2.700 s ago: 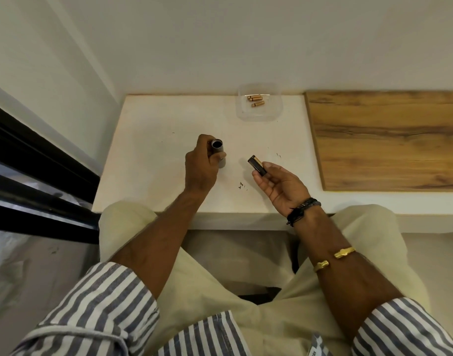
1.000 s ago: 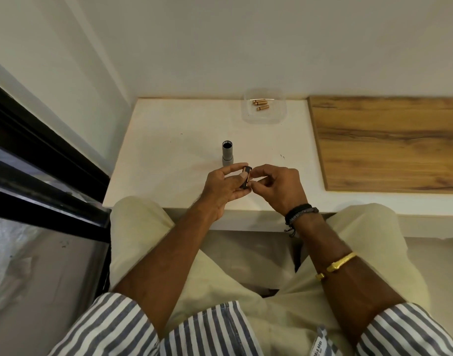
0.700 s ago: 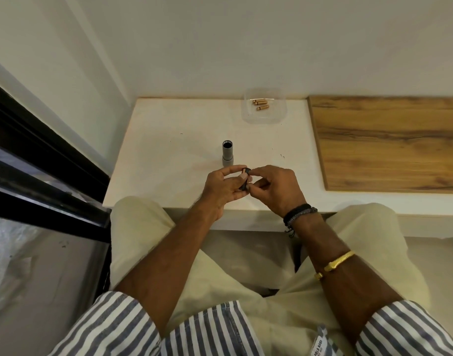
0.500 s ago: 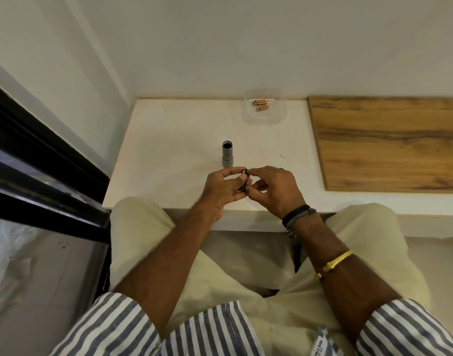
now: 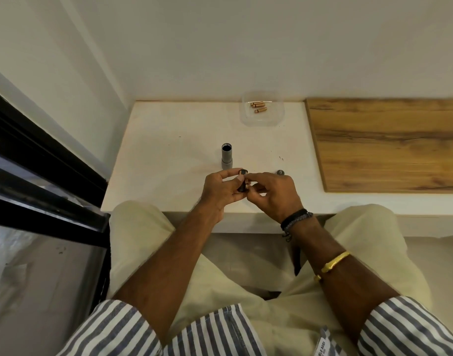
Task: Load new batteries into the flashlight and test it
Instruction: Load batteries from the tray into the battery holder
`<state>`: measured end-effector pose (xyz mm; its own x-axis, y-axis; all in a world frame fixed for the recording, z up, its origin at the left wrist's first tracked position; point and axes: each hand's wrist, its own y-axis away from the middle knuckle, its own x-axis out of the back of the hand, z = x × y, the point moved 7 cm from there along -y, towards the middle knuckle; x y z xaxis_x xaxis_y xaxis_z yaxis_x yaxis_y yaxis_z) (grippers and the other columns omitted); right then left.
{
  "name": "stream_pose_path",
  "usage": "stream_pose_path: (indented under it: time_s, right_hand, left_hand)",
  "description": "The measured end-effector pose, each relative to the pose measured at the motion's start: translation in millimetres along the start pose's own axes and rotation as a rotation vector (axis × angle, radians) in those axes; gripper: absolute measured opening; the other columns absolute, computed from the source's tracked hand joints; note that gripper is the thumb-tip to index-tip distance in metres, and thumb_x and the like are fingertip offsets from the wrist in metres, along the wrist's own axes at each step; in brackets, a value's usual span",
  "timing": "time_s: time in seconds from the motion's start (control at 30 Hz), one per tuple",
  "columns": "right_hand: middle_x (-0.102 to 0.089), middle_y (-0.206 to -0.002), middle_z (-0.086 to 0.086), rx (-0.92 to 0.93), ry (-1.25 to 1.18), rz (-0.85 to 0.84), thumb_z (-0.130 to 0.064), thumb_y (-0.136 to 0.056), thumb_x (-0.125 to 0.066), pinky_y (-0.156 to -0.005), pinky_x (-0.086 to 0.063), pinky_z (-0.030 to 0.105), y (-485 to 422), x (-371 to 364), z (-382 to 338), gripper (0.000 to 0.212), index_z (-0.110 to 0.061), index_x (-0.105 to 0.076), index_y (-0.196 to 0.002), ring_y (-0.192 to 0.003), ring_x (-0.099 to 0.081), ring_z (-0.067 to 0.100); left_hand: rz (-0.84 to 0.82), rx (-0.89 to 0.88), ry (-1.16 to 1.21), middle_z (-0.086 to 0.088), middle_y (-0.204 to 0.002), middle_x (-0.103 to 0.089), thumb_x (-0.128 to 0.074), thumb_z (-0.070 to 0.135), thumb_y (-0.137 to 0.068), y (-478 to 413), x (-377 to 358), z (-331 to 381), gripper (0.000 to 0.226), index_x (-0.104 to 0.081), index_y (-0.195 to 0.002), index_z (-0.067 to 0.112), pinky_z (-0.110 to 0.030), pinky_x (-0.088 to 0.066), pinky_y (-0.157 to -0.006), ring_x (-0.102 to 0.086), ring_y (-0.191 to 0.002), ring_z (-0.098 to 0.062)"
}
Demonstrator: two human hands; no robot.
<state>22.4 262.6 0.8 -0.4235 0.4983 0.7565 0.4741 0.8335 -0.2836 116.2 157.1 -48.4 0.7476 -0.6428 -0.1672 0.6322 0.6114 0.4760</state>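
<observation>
The left hand (image 5: 221,190) pinches a dark battery holder (image 5: 243,181), and the right hand (image 5: 273,192) meets it, fingertips pressed on its side. Just beyond the left hand, the flashlight body (image 5: 226,156) stands upright on the white table (image 5: 169,155); spare batteries (image 5: 258,107) lie well beyond.

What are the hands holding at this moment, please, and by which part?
The left hand grips the black battery holder around its sides; the right hand pinches at its near end.
</observation>
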Motion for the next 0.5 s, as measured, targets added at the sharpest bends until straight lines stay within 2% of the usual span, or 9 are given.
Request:
stream_pose_path:
  time_s: [0.13,0.2,0.3,0.33,0.4,0.5]
  right_hand:
    - [-0.08,-0.09,0.001,-0.036,-0.081,0.038,-0.017,-0.088,-0.07,-0.076,-0.064,0.033,0.6,1.4,4.1,0.02,-0.013,-0.079,-0.105,-0.077,-0.073,0.015]
    - [-0.079,-0.088,-0.003,-0.076,-0.117,0.043,-0.022,-0.089,-0.072,-0.076,-0.062,0.023,1.7,-0.1,8.3,0.017,-0.016,-0.08,-0.103,-0.075,-0.071,0.007]
    - [-0.078,-0.084,-0.005,-0.195,-0.152,0.085,-0.02,-0.088,-0.076,-0.072,-0.052,0.006,2.3,-0.7,22.3,0.01,-0.016,-0.08,-0.097,-0.068,-0.064,-0.004]
    - [-0.077,-0.081,-0.007,-0.251,-0.172,0.097,-0.019,-0.086,-0.077,-0.07,-0.05,0.006,3.1,-0.7,28.2,0.009,-0.018,-0.079,-0.095,-0.068,-0.064,-0.005]
    - [-0.075,-0.079,-0.011,-0.36,-0.243,0.112,-0.022,-0.083,-0.079,-0.069,-0.055,0.013,4.9,-1.2,38.8,0.01,-0.02,-0.079,-0.093,-0.07,-0.068,-0.001]
    - [-0.076,-0.079,-0.011,-0.512,-0.33,0.207,-0.021,-0.081,-0.08,-0.074,-0.063,0.027,8.6,5.9,59.9,0.011,-0.021,-0.079,-0.092,-0.074,-0.072,0.005]
  left_hand:
    - [0.003,-0.012,0.072,-0.016,-0.108,-0.074,-0.069,0.01,-0.093,-0.3,-1.7,0.2,0.023,-0.069,-0.116,0.009,-0.033,-0.063,-0.072,-0.076,-0.093,-0.029]
    - [-0.007,-0.012,0.072,-0.015,-0.11,-0.074,-0.069,0.011,-0.093,-1.0,-4.0,-1.5,0.022,-0.069,-0.115,0.012,-0.033,-0.063,-0.073,-0.076,-0.094,-0.028]
    - [-0.026,0.004,0.125,-0.018,-0.11,-0.074,-0.066,0.008,-0.094,-2.6,-6.2,-4.7,0.021,-0.068,-0.116,0.01,-0.039,-0.063,-0.08,-0.075,-0.097,-0.03]
    - [-0.026,0.01,0.143,-0.018,-0.109,-0.074,-0.064,0.007,-0.095,-3.8,-6.6,-6.1,0.02,-0.067,-0.115,0.01,-0.039,-0.063,-0.08,-0.075,-0.097,-0.03]
    - [-0.027,0.034,0.182,-0.018,-0.107,-0.075,-0.061,0.005,-0.097,-6.3,-8.1,-9.7,0.019,-0.065,-0.115,0.01,-0.039,-0.062,-0.08,-0.075,-0.096,-0.031]
    - [-0.045,0.093,0.252,-0.025,-0.111,-0.072,-0.062,0.005,-0.097,-8.8,-12.4,-15.5,0.022,-0.06,-0.119,0.005,-0.043,-0.061,-0.087,-0.074,-0.099,-0.036]
